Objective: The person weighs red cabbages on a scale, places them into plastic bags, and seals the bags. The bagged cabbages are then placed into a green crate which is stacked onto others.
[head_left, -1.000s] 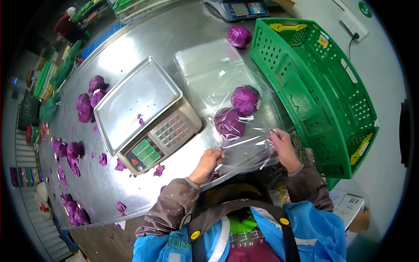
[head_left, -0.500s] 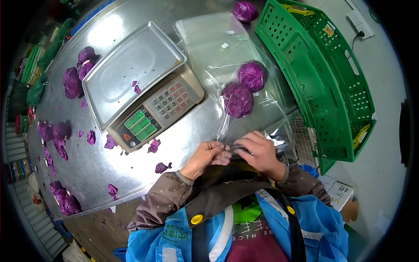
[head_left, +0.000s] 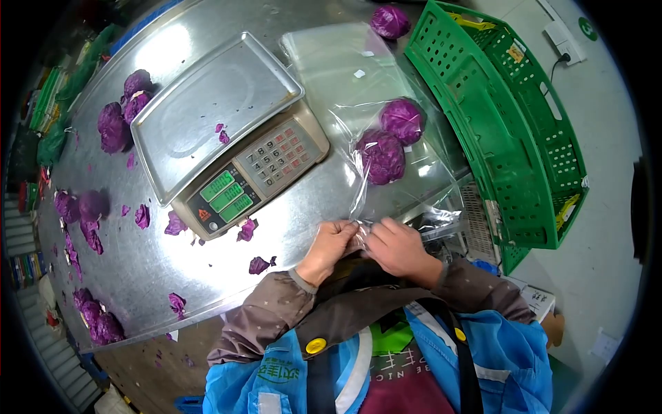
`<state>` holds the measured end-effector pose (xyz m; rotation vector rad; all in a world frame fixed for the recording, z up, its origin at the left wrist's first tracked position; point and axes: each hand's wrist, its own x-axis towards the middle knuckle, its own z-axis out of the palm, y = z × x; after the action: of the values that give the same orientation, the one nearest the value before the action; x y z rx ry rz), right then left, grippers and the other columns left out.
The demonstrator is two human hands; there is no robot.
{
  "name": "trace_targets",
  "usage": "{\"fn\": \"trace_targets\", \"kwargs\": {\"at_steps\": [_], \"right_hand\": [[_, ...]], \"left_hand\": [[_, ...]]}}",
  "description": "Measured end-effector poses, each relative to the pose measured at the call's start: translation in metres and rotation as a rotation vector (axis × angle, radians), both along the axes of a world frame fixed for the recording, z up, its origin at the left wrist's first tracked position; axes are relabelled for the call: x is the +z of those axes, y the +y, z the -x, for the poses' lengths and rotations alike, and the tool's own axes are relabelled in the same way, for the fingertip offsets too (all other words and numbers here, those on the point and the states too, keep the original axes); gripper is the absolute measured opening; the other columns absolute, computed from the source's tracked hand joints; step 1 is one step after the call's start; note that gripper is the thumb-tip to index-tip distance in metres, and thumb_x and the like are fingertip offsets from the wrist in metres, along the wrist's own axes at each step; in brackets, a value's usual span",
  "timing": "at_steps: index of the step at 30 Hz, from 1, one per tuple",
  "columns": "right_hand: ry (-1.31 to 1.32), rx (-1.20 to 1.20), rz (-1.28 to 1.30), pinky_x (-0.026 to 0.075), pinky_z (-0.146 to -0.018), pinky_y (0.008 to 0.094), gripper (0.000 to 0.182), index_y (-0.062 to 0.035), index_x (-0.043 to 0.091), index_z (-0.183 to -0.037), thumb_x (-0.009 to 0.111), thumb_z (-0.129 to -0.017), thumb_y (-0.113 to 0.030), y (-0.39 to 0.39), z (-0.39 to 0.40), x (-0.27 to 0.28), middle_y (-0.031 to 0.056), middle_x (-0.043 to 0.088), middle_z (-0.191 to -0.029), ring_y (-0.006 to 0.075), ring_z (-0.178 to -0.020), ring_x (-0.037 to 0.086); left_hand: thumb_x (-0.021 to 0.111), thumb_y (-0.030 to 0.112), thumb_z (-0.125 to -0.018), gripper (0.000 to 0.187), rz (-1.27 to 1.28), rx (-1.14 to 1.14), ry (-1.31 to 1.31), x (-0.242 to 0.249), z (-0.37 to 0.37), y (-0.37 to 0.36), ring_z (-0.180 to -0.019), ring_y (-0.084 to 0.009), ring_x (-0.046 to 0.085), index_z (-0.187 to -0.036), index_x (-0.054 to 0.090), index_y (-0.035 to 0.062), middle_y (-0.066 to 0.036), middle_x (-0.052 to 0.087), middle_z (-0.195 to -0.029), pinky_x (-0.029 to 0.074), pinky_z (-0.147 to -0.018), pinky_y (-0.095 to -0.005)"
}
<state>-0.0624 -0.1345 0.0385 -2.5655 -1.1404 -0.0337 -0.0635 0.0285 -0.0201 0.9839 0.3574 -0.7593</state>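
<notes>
Two purple cabbages (head_left: 381, 157) lie inside a clear plastic bag (head_left: 420, 183) at the right part of the metal table. At the table's front edge, my left hand (head_left: 331, 247) pinches the gathered end of that bag. Close beside it, almost touching, my right hand (head_left: 400, 250) has its fingers closed on the same gathered plastic. More flat clear bags (head_left: 321, 58) are stacked beneath and behind the bagged cabbages. Left of them stands a digital scale (head_left: 276, 159) with small purple leaf scraps on its tray (head_left: 214, 103).
Loose cabbages (head_left: 112, 127) and torn leaves lie on the left of the metal table (head_left: 158, 269). Another cabbage (head_left: 390, 22) sits at the back. A green crate (head_left: 489, 138) stands at the right, with a wall socket (head_left: 562, 41) beyond.
My right hand has moved left and closed up against my left hand on the bag's end. My left hand has shifted only slightly. The view has shifted a little.
</notes>
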Motion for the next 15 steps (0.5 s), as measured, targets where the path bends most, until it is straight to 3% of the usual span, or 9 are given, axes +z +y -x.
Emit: {"fn": "trace_targets", "kwargs": {"at_steps": [3,5,6,7,8,9,11,13,15], "right_hand": [[0.115,0.126,0.108,0.043,-0.055,0.0286,0.02,-0.0079,0.049,-0.083,0.057,-0.066,-0.015,-0.061,0.043,0.014,0.0057,0.045,-0.077,0.0209,-0.073,0.047],[0.447,-0.007,0.379,0.047,-0.06,0.0327,0.024,-0.0056,0.052,-0.09,0.054,-0.067,-0.011,-0.139,0.094,0.019,0.0093,0.051,-0.088,0.0255,-0.085,0.05],[0.531,0.015,0.641,0.048,-0.063,0.0361,0.026,-0.004,0.055,-0.092,0.054,-0.067,-0.014,-0.195,0.13,0.008,0.0122,0.053,-0.094,0.0279,-0.094,0.049],[0.887,-0.202,1.033,0.048,-0.064,0.04,0.023,-0.0037,0.056,-0.091,0.054,-0.07,-0.014,-0.248,0.163,0.005,0.013,0.056,-0.09,0.0295,-0.091,0.053],[0.135,-0.002,0.882,0.047,-0.064,0.043,0.022,-0.0031,0.057,-0.089,0.055,-0.071,-0.016,-0.313,0.215,0.005,0.0122,0.059,-0.084,0.032,-0.084,0.056],[0.134,-0.002,0.888,0.047,-0.064,0.043,0.022,-0.0031,0.057,-0.089,0.055,-0.071,-0.016,-0.308,0.205,0.012,0.0122,0.059,-0.084,0.032,-0.084,0.056],[0.944,-0.318,1.169,0.047,-0.068,0.0432,0.029,-0.0031,0.056,-0.096,0.059,-0.07,-0.016,-0.292,0.172,0.018,0.0127,0.06,-0.084,0.0354,-0.08,0.058],[0.482,-0.627,0.595,0.045,-0.077,0.0397,0.054,-0.0041,0.048,-0.111,0.066,-0.06,-0.007,-0.229,0.104,0.017,0.0174,0.056,-0.101,0.0365,-0.092,0.054],[0.117,-0.591,0.333,0.04,-0.088,0.0394,0.064,-0.0075,0.037,-0.126,0.059,-0.066,0.001,-0.173,0.036,0.028,0.0173,0.042,-0.121,0.033,-0.111,0.042]], "left_hand": [[0.041,0.012,-0.091,0.024,-0.005,0.017,-0.043,-0.003,-0.005,0.009,-0.072,-0.014,0.06,-0.089,0.057,-0.0062,-0.01,0.062,-0.08,0.048,-0.068,-0.0238],[0.041,0.014,-0.092,0.025,-0.027,-0.088,-0.093,-0.002,-0.008,0.022,-0.077,-0.0157,0.06,-0.095,0.055,-0.0065,-0.012,0.063,-0.083,0.047,-0.072,-0.0248],[0.041,0.014,-0.092,0.025,-0.024,-0.087,-0.095,-0.004,-0.01,0.028,-0.077,-0.0157,0.06,-0.095,0.055,-0.0065,-0.012,0.063,-0.083,0.047,-0.072,-0.0248],[0.04,0.014,-0.092,0.026,-0.019,-0.131,-0.099,-0.007,-0.013,0.034,-0.079,-0.0163,0.061,-0.097,0.055,-0.0065,-0.013,0.063,-0.085,0.048,-0.074,-0.0253],[0.04,0.015,-0.092,0.026,-0.012,-0.173,-0.105,-0.012,-0.017,0.041,-0.081,-0.0169,0.061,-0.099,0.054,-0.0066,-0.014,0.063,-0.087,0.048,-0.075,-0.0258],[0.039,0.015,-0.092,0.028,0.108,-0.208,-0.096,-0.018,-0.023,0.049,-0.084,-0.0182,0.06,-0.104,0.052,-0.007,-0.015,0.062,-0.091,0.048,-0.077,-0.0267],[0.037,0.014,-0.093,0.029,0.081,-0.086,-0.083,-0.025,-0.027,0.063,-0.084,-0.0187,0.06,-0.113,0.046,-0.0054,-0.015,0.06,-0.097,0.048,-0.077,-0.0274],[0.041,0.005,-0.089,0.031,-0.181,0.169,-0.268,-0.048,-0.026,0.057,-0.083,-0.0187,0.06,-0.12,0.04,-0.0003,-0.015,0.059,-0.099,0.048,-0.075,-0.0275],[0.049,-0.007,-0.076,0.051,-0.818,0.186,-0.74,-0.038,-0.024,0.037,-0.1,-0.0293,0.053,-0.124,0.038,0.0079,-0.02,0.05,-0.112,0.046,-0.081,-0.0344]]}}
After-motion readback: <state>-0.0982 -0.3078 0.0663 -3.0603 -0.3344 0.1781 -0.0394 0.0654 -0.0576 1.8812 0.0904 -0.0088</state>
